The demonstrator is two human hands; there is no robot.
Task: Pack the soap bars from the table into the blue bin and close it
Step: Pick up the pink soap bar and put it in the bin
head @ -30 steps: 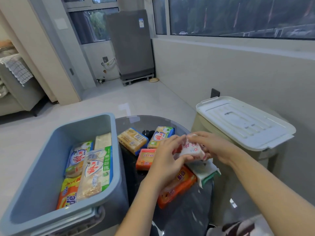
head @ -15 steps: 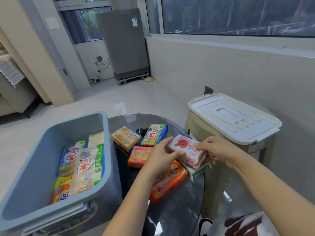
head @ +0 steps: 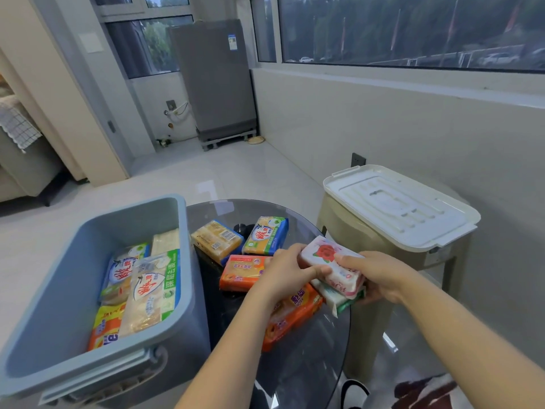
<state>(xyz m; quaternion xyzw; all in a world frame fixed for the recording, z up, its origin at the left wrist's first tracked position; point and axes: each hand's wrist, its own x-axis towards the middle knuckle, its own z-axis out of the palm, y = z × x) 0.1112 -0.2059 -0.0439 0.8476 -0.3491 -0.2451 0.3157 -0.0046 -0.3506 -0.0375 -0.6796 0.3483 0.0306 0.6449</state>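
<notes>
The open blue bin (head: 182, 293) stands at the left of the round glass table (head: 309, 364) with several wrapped soap bars inside. Both hands hold a white soap pack with a red rose (head: 327, 256), stacked on a white and green pack (head: 339, 299), above the table's right side. My left hand (head: 287, 271) grips the near left end, my right hand (head: 376, 274) the right end. On the table lie a yellow bar (head: 216, 240), a blue and green bar (head: 267, 234), an orange bar (head: 240, 273) and a long orange pack (head: 293, 314).
The bin's white lid (head: 398, 205) rests on a beige stool (head: 339, 228) just right of the table. A grey appliance (head: 213, 81) stands at the far wall. A sofa (head: 26, 169) is at the far left. Tiled floor surrounds the table.
The rose soap pack, pressed between both hands a second ago, now sits lifted and tilted with its top face showing. The view has shifted slightly; the bars on the table have not moved.
</notes>
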